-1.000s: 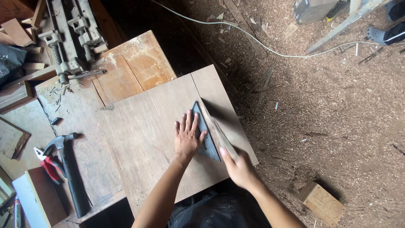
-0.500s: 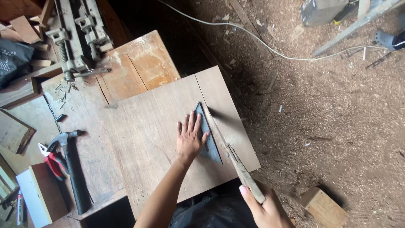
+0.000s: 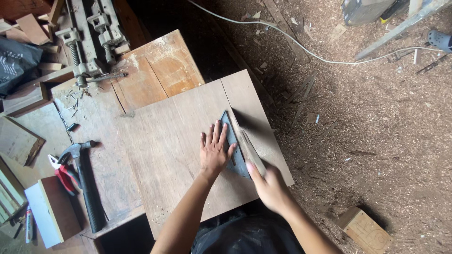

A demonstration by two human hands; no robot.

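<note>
1. The dark triangular square (image 3: 234,148) lies on the wooden board (image 3: 188,141), pinned under your flat, spread left hand (image 3: 214,151).
2. Your right hand (image 3: 269,188) has returned, gripping a blurred blade, possibly a saw (image 3: 247,146), against the square's edge.
3. A hammer (image 3: 84,183) lies well apart.

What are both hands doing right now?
Left hand: open, flat on the dark triangular square.
Right hand: closed on a blurred wooden-coloured tool.
</note>
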